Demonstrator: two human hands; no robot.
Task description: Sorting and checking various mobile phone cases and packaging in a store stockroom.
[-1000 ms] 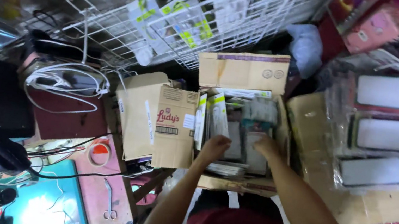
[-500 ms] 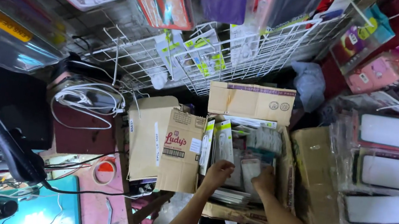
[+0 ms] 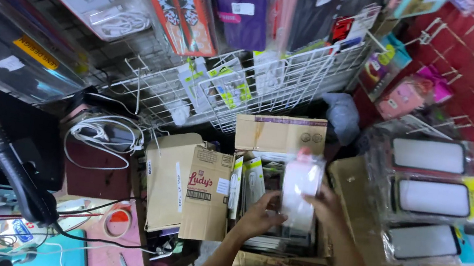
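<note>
Here both hands, left hand (image 3: 260,216) and right hand (image 3: 329,208), hold a clear-wrapped white packet (image 3: 299,192) above the open cardboard box (image 3: 270,247), fingers gripping its sides.

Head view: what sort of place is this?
Probably a small phone accessory and repair stall: packaged phone cases on display, a white wire rack of hanging packets, and a cardboard box of stock being sorted.

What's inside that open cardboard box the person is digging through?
The cardboard box holds upright packets in clear sleeves. Both hands lift one pale packet above them. Lower layers are hidden.
</note>
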